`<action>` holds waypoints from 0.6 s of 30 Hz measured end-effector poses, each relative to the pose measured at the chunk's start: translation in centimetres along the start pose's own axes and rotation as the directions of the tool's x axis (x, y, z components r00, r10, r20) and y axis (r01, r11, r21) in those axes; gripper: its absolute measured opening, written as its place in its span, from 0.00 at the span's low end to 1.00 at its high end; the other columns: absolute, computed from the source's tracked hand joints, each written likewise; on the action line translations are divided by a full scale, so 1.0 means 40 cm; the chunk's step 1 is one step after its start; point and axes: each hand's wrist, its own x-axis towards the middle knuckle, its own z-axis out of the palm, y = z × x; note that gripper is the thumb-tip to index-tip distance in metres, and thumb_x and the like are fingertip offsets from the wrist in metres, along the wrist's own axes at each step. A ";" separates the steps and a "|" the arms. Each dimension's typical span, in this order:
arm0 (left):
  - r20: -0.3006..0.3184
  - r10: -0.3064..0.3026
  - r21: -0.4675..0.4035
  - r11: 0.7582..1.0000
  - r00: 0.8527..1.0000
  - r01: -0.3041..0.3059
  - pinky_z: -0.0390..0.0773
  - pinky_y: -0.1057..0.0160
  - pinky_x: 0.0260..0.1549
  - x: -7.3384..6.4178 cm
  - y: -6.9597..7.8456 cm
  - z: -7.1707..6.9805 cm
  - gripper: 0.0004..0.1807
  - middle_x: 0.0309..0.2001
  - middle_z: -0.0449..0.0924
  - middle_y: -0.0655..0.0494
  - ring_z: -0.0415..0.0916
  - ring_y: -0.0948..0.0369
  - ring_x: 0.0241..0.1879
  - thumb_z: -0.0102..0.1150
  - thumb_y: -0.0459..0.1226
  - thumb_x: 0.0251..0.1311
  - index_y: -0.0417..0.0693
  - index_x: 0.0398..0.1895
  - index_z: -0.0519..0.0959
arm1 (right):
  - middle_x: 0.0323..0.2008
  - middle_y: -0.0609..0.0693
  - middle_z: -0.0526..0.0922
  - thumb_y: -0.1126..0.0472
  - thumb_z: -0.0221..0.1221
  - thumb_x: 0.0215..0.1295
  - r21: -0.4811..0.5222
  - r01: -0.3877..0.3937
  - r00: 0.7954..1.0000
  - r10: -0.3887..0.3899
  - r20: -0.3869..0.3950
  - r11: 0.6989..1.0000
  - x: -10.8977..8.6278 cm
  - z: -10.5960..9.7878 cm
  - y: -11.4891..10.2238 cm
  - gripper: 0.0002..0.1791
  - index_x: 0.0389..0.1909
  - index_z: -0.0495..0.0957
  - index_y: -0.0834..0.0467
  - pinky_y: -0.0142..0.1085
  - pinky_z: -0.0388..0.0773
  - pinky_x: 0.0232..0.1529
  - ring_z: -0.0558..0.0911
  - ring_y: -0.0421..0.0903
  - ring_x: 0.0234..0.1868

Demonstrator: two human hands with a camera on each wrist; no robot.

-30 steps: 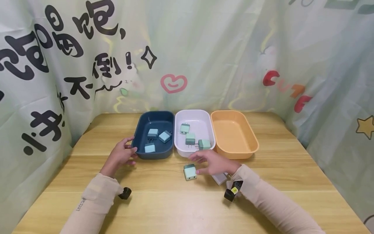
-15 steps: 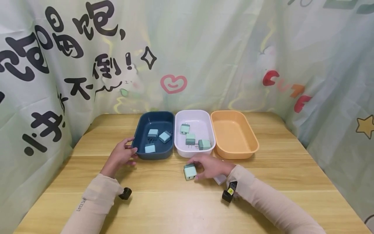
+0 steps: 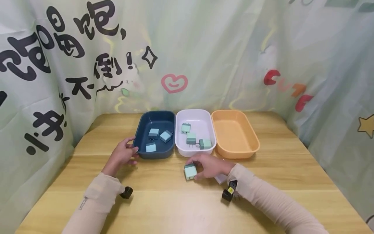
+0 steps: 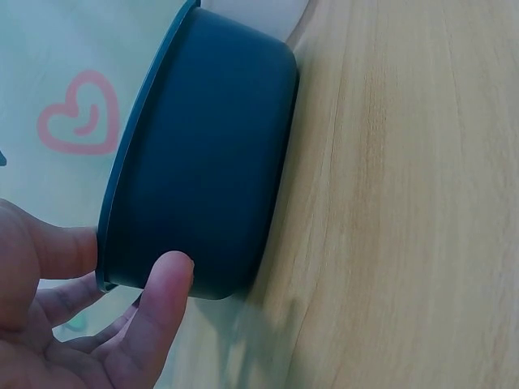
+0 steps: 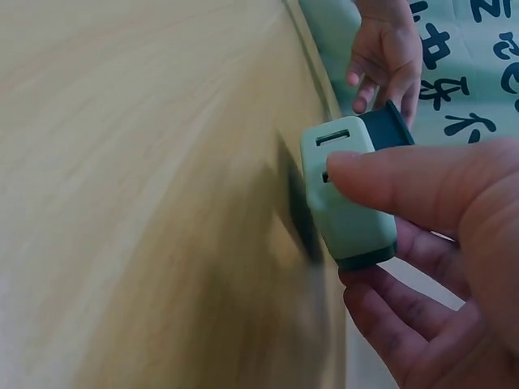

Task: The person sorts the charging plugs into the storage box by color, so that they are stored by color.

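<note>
Pinching a two-port mint-green wall charger (image 3: 190, 172) just below the centre of the frame, with the right hand (image 3: 208, 166): thumb against the port face in the right wrist view, other fingers curled behind and below. Cannot tell for certain whether touching the table (image 3: 175, 208) or lifted just off it. Judging by that grip, at the picking-up step; seems to call next for a firm hold and a rise straight up, keeping prongs and knuckles away from the rim just beyond.

Left of centre, touching the outer corner of the navy box (image 3: 156, 154) with the left hand (image 3: 121, 153): fingers slack and spread, not clenched, probably steadying.

Around, across the middle of the frame: inside the navy box, three light-blue chargers (image 3: 166, 136); beside it, in the white box (image 3: 190, 152), three green chargers (image 3: 191, 138); to the right, an orange box (image 3: 233, 131). In the way: the front wall of the white box, close behind the right hand; also a pale flat object (image 3: 221, 179) near the right wrist, partly hidden, too unclear to name. Farther back, filling the upper frame, a printed curtain (image 3: 204, 48).
</note>
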 end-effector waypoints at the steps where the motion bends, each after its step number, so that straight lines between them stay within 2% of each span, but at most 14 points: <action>1: 0.002 0.000 -0.001 1.000 1.000 0.000 0.84 0.55 0.31 0.000 0.000 0.001 0.34 0.60 0.60 0.37 0.75 0.47 0.43 0.49 0.30 0.71 0.51 0.76 0.52 | 0.46 0.44 0.80 0.64 0.73 0.49 0.001 0.008 1.000 -0.008 -0.006 1.000 0.000 -0.002 -0.001 0.27 0.53 0.78 0.58 0.35 0.74 0.51 0.75 0.39 0.45; 5: 0.003 -0.011 0.000 1.000 1.000 0.011 0.84 0.55 0.31 -0.002 0.003 0.001 0.34 0.60 0.59 0.37 0.76 0.47 0.43 0.49 0.30 0.70 0.51 0.76 0.51 | 0.47 0.45 0.80 0.63 0.73 0.50 0.004 0.032 0.999 -0.032 -0.022 0.999 -0.002 -0.011 -0.006 0.28 0.54 0.78 0.58 0.35 0.75 0.53 0.76 0.39 0.47; 9: 0.000 -0.026 0.011 1.000 1.000 0.026 0.84 0.54 0.32 -0.004 0.004 0.002 0.34 0.59 0.60 0.37 0.75 0.47 0.43 0.50 0.30 0.70 0.51 0.76 0.51 | 0.48 0.47 0.80 0.65 0.72 0.50 0.041 0.051 0.998 -0.050 -0.024 0.998 0.000 -0.022 -0.013 0.28 0.55 0.77 0.61 0.35 0.78 0.50 0.78 0.40 0.46; 18: 0.003 -0.010 0.018 1.000 1.000 0.010 0.84 0.54 0.31 0.000 0.002 0.001 0.34 0.59 0.61 0.37 0.76 0.47 0.43 0.49 0.30 0.71 0.51 0.76 0.51 | 0.47 0.48 0.81 0.65 0.73 0.50 0.052 0.079 0.995 -0.076 -0.066 0.995 0.004 -0.053 -0.021 0.27 0.53 0.78 0.62 0.40 0.79 0.49 0.78 0.42 0.46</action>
